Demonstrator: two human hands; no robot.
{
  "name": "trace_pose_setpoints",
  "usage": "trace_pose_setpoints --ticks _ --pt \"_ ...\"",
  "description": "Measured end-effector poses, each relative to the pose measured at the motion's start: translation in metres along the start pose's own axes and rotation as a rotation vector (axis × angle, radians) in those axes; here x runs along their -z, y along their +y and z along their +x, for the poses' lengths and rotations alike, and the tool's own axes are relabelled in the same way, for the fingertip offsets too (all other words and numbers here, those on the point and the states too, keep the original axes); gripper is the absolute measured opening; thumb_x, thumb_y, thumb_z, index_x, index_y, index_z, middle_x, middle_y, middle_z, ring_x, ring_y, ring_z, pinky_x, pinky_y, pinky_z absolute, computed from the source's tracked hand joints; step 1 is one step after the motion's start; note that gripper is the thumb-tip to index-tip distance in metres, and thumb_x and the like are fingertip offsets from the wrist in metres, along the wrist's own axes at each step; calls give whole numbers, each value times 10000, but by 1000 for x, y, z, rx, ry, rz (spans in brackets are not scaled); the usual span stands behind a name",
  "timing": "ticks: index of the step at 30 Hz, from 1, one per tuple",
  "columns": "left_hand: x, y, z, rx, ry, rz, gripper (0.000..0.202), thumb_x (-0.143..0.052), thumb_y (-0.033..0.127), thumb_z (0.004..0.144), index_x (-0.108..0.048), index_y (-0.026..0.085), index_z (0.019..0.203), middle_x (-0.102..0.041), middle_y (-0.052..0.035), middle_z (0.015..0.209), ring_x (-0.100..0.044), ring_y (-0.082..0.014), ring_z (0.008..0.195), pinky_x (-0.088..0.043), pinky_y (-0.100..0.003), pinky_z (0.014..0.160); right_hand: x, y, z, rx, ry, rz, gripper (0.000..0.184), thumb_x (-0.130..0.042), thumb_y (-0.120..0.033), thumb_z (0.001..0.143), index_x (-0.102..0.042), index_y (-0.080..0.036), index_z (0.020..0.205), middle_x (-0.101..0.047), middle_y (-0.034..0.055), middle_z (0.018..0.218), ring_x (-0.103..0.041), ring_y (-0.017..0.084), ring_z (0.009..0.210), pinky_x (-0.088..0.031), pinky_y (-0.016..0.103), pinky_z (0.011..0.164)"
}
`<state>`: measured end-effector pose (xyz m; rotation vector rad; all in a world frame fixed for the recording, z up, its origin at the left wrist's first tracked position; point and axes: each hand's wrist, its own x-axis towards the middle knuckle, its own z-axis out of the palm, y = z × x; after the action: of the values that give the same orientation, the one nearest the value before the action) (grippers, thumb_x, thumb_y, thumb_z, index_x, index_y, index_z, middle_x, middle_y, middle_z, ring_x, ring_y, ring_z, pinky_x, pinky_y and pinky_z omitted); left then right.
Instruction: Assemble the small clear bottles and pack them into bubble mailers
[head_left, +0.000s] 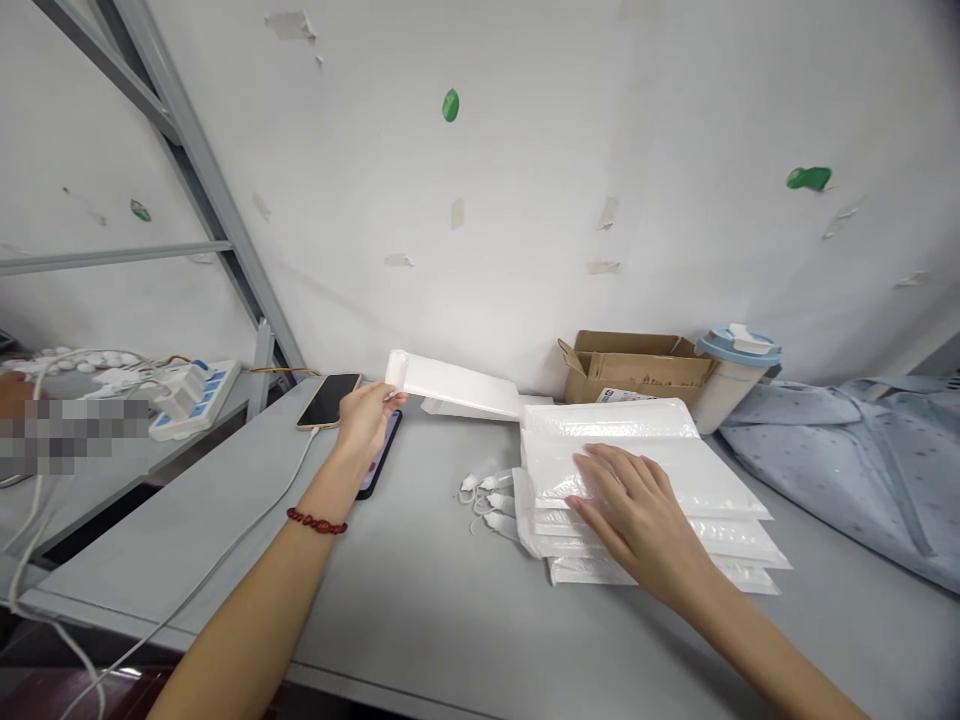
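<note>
My left hand [366, 415] pinches the left end of a long white flat packet [457, 385], holding that end raised off the table. Another white piece lies partly hidden under it. On the right, my right hand [637, 510] rests with fingers spread on a stack of white bubble mailers [645, 440]. At the stack's left side lie several small white items with cords [491, 500], in what looks like clear plastic. A dark phone [381, 460] is partly covered by my left hand and wrist.
A second phone [330, 400] is plugged into a white cable [247, 530] crossing the table. Behind the mailers stand an open cardboard box [637, 370] and a blue-lidded cup [731, 370]. A grey-blue bag [832, 450] lies at right; a power strip [202, 400] at left.
</note>
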<state>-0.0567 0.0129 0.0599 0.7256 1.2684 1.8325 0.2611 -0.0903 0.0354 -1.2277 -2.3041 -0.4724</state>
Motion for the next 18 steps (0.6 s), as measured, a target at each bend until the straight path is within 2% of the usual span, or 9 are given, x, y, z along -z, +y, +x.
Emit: trace_pose_setpoints --ticks 5,8,11,14,18 --pt "7 5 4 73 4 17 72 -560 102 671 -517 134 623 -543 8 533 -558 -87 505 -512 -204 541 0 0 0 -3 -1 1 347 -367 -378 930 -497 -161 1168 -542 164 1192 -474 288 1127 -377 475 883" --pt "9 1 3 171 -73 98 100 -618 163 681 -527 130 657 -526 12 502 -527 -97 433 -485 -226 452 -1 0 0 5 -8 -8 356 -371 -375 930 -489 -140 1170 -537 173 1193 -470 291 1125 -373 475 885" --pt "7 -6 -1 231 -164 197 123 -672 105 623 -553 103 656 -545 1 491 -517 -102 396 -471 -232 414 -1 1 0 5 -9 -14 356 -370 -382 929 -489 -147 1170 -539 168 1192 -470 292 1124 -373 469 882" --pt "2 -8 -7 201 -178 245 72 -633 54 632 -574 83 663 -608 -44 534 -591 -136 458 -519 -250 484 -1 1 0 2 -6 -10 352 -369 -385 929 -489 -159 1170 -541 163 1194 -470 290 1127 -375 465 880" --pt "-3 1 -14 109 -128 231 50 -547 38 682 -573 77 665 -656 -80 598 -650 -152 557 -555 -254 619 -1 1 0 -5 -1 2 344 -362 -384 930 -490 -176 1172 -545 161 1195 -477 292 1123 -376 473 879"
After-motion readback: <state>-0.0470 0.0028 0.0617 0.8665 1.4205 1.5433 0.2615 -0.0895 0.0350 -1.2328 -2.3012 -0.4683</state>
